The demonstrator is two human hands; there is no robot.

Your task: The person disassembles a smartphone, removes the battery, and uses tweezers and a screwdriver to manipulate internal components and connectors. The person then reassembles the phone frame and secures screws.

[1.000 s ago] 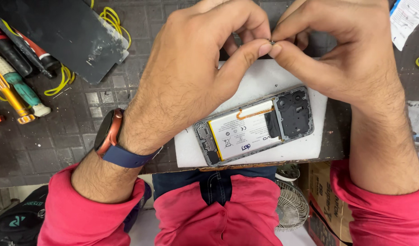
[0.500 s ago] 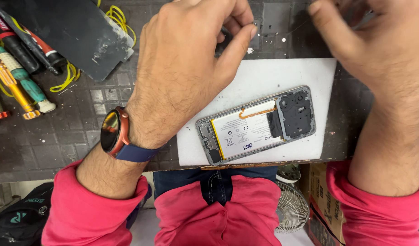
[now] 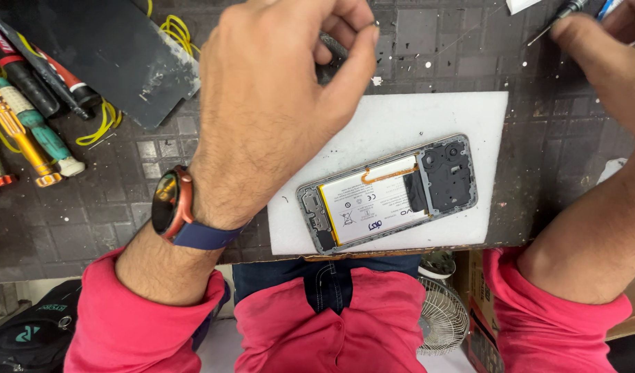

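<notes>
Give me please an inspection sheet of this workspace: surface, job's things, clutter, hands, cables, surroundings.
Surface: dark gridded mat, scuffed.
Job's things: opened phone, battery showing, on white pad.
Clutter: screwdrivers at the left; black panel.
Hands: left hand pinches something too small to tell; right hand touches a thin tool.
Cables: yellow wire under the panel.
Surroundings: small fan and black bag below the bench.
</notes>
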